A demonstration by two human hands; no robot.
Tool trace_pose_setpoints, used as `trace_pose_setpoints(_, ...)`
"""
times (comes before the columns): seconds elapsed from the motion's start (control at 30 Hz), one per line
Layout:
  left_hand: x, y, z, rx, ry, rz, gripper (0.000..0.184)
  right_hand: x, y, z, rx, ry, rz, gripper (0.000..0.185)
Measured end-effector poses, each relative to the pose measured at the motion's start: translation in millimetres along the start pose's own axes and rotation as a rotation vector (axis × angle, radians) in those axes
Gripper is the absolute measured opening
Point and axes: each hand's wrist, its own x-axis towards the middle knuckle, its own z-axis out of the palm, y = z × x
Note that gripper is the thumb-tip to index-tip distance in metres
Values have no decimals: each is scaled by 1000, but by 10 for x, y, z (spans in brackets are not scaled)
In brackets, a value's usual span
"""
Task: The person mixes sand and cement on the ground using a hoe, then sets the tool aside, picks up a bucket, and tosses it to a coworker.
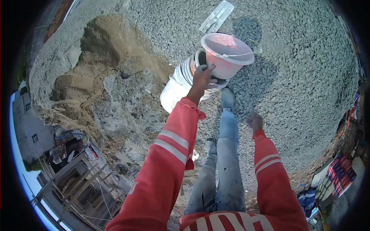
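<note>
My left hand (204,77) is closed at the top of a stack of nested white buckets (182,79), by a dark-lined rim and the lower side of a pink-stained bucket (222,66). That pink-stained bucket leans out of the stack at an angle, its mouth facing up and right, with a thin wire handle across its rim. Some of my left fingers are hidden between the buckets. My right hand (254,121) hangs over the gravel to the right of my legs, fingers loosely bent and apart, holding nothing.
Grey gravel (304,81) spreads around the buckets, with a pale flat board (217,17) lying beyond them. To the left is a dug-out sand pile (84,82). Wooden framing (83,181) stands at lower left; stacked coloured packages (341,175) lie at right. My shoe (227,98) is close to the stack.
</note>
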Motion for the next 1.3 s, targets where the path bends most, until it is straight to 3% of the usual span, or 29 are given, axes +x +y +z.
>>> trace_pose_setpoints(0.07,649,109,266,6,83,-85,53,286,-1043,634,220,-27,32,67)
trace_pose_setpoints(0.1,947,84,339,-32,100,-16,53,524,-1382,817,312,-82,48,73)
trace_pose_setpoints(0.13,1184,47,406,-69,115,53,53,592,-1712,1030,351,-103,51,75)
trace_pose_setpoints(0.23,1900,-454,321,-104,122,3,51,652,-2235,1341,331,-150,39,77)
trace_pose_setpoints(0.27,1671,-305,416,81,333,92,45,638,-2353,1427,282,-178,10,79)
trace_pose_setpoints(0.3,1363,-132,455,-36,373,45,46,568,-2388,1427,347,-172,29,79)
trace_pose_setpoints(0.37,932,4,351,-68,326,189,57,151,-2551,1380,422,-230,32,78)
trace_pose_setpoints(0.4,859,-109,230,-102,284,421,58,-175,-2663,1373,435,-290,27,77)
trace_pose_setpoints(0.43,586,-3,144,-250,239,267,57,-461,-2665,1345,526,-311,-10,77)
trace_pose_setpoints(0.53,-146,158,-181,-204,336,291,58,-1313,-2809,1523,320,-297,-105,70)
trace_pose_setpoints(0.57,-338,114,-275,-323,372,312,62,-1532,-2789,1634,221,-268,-151,66)
trace_pose_setpoints(0.63,-781,55,-518,-196,517,376,69,-1794,-2682,1839,117,-388,-79,59)
trace_pose_setpoints(0.73,-1372,-102,-1059,-649,450,491,73,-2151,-2366,2420,9,-565,3,51)
trace_pose_setpoints(0.87,-2349,-395,-2277,-409,678,638,66,-2320,-1656,3305,-240,-758,34,42)
trace_pose_setpoints(0.93,-2747,-819,-2877,-711,631,478,64,-2476,-1191,3856,-1310,-1086,-921,36)
trace_pose_setpoints(0.97,-2772,-1308,-3173,-586,719,458,60,-2581,-865,4169,-1317,-1117,-957,36)
trace_pose_setpoints(1.0,-2706,-1871,-3395,-466,800,431,56,-2676,-526,4494,-890,-1028,-415,32)
trace_pose_setpoints(1.03,-2742,-2332,-3571,-543,810,288,45,-2732,-88,4954,-443,-892,104,29)
trace_pose_setpoints(1.07,-2632,-3049,-3705,-529,810,184,51,-2500,357,5149,-687,-1142,-228,25)
trace_pose_setpoints(1.1,-3305,-2844,-3962,-292,852,-101,46,-2503,710,5410,-709,-1156,-243,25)
trace_pose_setpoints(1.13,-3106,-3645,-3956,-475,832,-162,43,-2562,1043,5685,-745,-1208,-301,20)
trace_pose_setpoints(1.17,-3360,-3836,-4051,-486,868,-170,43,-2644,1374,5952,-779,-1260,-355,18)
trace_pose_setpoints(1.2,-3628,-4017,-4106,-498,903,-184,42,-2740,1703,6171,-688,-1175,-96,18)
trace_pose_setpoints(1.27,-3374,-5245,-3759,-389,1085,-183,41,-2746,2318,6617,-817,-1206,-64,17)
trace_pose_setpoints(1.3,-3604,-5298,-3785,-471,1004,-278,40,-2688,2606,6854,-929,-1226,-31,16)
